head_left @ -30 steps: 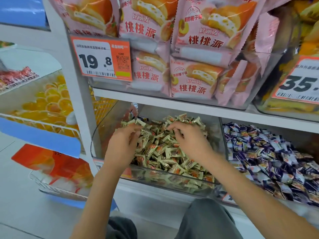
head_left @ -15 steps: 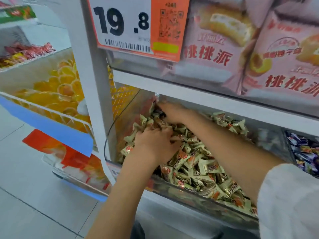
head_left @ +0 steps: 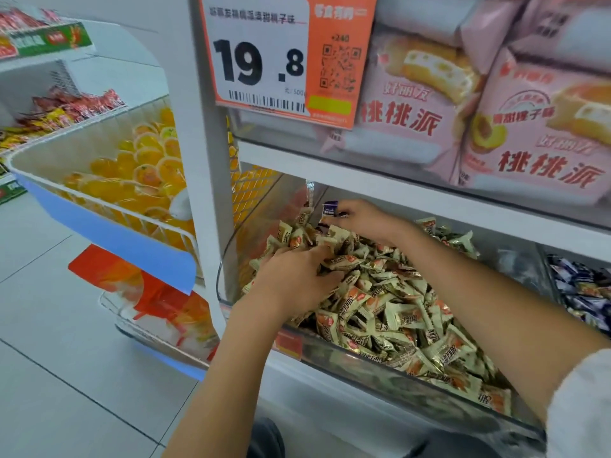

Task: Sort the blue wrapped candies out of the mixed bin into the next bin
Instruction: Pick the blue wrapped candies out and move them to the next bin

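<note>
**Blue candy lifted at the far corner of the mixed bin**

The person leans in over a clear plastic bin [head_left: 330, 353] on the lower shelf, heaped with cream-and-orange wrapped candies [head_left: 390, 302]. Their right hand [head_left: 358, 214] is reached deep into the far left corner of that bin, just under the shelf board above, and its fingers [head_left: 342, 213] pinch a small blue wrapped candy [head_left: 330, 207], held a little above the heap. A few dark wrappers show in the pile right below it, too small to tell apart.

The left hand [head_left: 297, 276] lies nearer, palm down on the candies on the left side of the bin, its fingers spread and pushed into the wrappers; whether they grip anything underneath I cannot tell.

To the right, past a clear divider, the next bin [head_left: 547, 279] holds a mass of blue and white wrapped candies [head_left: 582, 289], well apart from the raised candy.

On the shelf above, pink snack-cake packets [head_left: 529, 133] stand in a row behind a clear front, and an orange and white price tag [head_left: 281, 57] reading 19.8 hangs at the left end. Left of the white shelf post [head_left: 205, 160], a wire basket [head_left: 99, 193] with a blue front strip carries orange jelly cups [head_left: 145, 166]; red and yellow packets [head_left: 66, 107] sit on a farther shelf behind it. The floor [head_left: 49, 375] is pale tile
</note>
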{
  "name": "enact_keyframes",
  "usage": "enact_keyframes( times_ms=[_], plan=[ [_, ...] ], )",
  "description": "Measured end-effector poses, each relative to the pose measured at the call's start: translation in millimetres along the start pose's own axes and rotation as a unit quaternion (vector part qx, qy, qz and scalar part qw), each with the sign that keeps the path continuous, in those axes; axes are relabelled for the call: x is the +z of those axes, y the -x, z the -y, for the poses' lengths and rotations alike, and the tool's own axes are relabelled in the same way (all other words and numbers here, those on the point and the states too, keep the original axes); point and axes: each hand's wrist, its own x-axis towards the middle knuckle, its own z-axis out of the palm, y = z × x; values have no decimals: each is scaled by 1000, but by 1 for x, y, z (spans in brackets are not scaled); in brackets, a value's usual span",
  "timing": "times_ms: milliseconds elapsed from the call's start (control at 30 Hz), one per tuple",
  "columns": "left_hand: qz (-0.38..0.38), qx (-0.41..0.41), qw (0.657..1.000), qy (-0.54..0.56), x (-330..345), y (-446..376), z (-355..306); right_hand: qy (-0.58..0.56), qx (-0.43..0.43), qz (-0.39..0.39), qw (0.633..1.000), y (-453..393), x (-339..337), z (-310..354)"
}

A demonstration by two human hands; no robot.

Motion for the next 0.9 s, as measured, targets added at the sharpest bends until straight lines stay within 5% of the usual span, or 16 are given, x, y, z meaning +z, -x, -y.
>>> enact_keyframes(
  times_ms=[167, 367, 600, 733, 900],
  plan=[
    [10, 1, 999, 40, -2, 1, 2, -149, 47, 34, 987, 29, -14, 5],
    [11, -18, 999, 32, 0, 2, -1, -180, 63, 8, 982, 79, -18, 26],
    [-13, -31, 999, 13, 7, 4, -6, -109, 26, -198, 974, 225, -25, 21],
    [-30, -28, 999, 6, 12, 6, -8, -24, 67, -357, 932, 273, -38, -7],
    [-55, -24, 998, -2, 15, 11, -11, -56, 131, -313, 939, 294, -53, -39]
  ],
)
